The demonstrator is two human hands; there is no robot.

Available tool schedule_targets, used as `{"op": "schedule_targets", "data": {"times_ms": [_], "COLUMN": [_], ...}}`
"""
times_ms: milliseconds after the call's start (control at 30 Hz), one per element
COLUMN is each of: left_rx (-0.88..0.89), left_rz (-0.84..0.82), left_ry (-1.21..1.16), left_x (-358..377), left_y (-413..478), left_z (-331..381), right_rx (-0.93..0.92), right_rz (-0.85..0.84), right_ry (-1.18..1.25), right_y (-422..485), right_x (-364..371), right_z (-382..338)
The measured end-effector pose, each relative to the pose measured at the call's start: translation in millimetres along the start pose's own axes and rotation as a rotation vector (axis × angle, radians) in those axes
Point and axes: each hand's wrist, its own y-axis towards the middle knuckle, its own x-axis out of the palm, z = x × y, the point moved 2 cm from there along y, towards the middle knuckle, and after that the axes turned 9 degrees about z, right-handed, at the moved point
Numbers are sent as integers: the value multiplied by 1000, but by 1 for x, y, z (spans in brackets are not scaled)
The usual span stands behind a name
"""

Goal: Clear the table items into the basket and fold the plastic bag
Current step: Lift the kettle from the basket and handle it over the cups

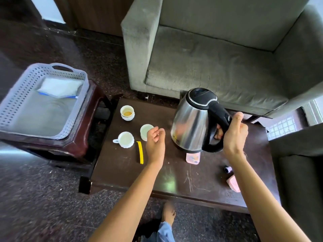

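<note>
Dark worktop (174,175), grey sofa (218,67) behind. Right hand (234,135): grip closed round kettle (190,126) handle, thumb up; kettle near worktop's far edge. Left hand (155,142): grip loosely curled, empty, beside three cups (125,139). Basket (15,102) on stool (78,137), left; plastic bag (59,87) inside.

Right hand (234,135) grips the kettle (189,123) by its handle, near the table's (174,180) far edge. Left hand (155,142), fingers loosely curled, holds nothing, beside a cup (144,130). Two other cups (127,113) (125,139) stand near the left edge. Basket (15,105) holds a bag (59,87).
</note>
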Motion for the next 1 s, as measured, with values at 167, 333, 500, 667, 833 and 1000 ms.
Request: {"op": "schedule_targets", "data": {"times_ms": [167, 333, 500, 667, 833, 1000], "left_rx": [47, 89, 152, 147, 133, 135], "left_rz": [153, 259, 374, 467, 582, 657], "left_ry": [-12, -31, -20, -53, -98, -95], "left_x": [-65, -124, -181, -227, -260, -284], "left_y": [19, 36, 52, 67, 83, 112], "left_z": [28, 57, 78, 84, 92, 104], "right_rx": [-32, -44, -71, -111, -155, -235], "right_rz": [-89, -137, -240, -356, -497, -651], "right_ry": [110, 155, 204, 303, 346, 326], "right_y": [-33, -71, -119, -164, -192, -214], "right_x": [45, 96, 148, 200, 267, 324], "right_z": [-33, -62, -97, -128, -139, -138]}}
